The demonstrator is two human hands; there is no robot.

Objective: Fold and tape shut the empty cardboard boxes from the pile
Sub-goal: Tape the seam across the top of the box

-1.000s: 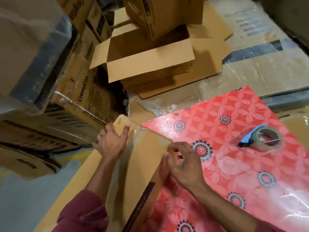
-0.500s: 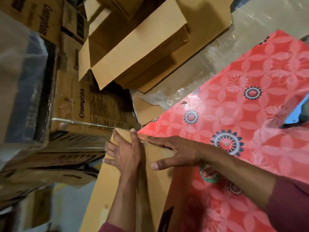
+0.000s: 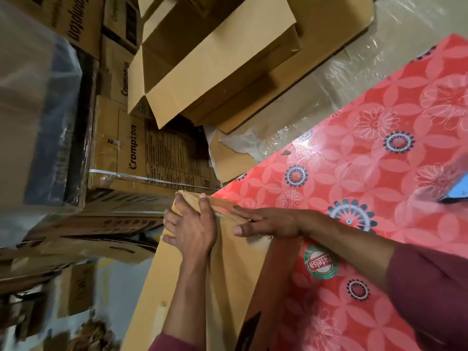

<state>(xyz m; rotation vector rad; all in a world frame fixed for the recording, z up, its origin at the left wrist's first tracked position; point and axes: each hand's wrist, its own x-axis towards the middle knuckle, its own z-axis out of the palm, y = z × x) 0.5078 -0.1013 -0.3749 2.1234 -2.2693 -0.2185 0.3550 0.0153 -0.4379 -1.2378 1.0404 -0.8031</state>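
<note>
A long brown cardboard box [image 3: 233,274] stands on the red flowered tabletop [image 3: 367,173], its far end pointing away from me. My left hand [image 3: 192,229] lies flat over the box's far top corner, fingers spread and thumb along the taped seam. My right hand [image 3: 266,221] presses flat on the same end from the right, fingers straight across the clear tape. A blue part of the tape dispenser [image 3: 458,191] shows at the right edge.
An open empty box [image 3: 215,64] lies on flattened cardboard at the far edge of the table. Printed cartons [image 3: 141,158] are stacked to the left, with plastic-wrapped goods [image 3: 38,122] beside them. Grey floor [image 3: 121,295] lies below left.
The view swung left and closer. My right hand left the box's side edge and stretched flat over the taped end; my left hand slid over the far corner.
</note>
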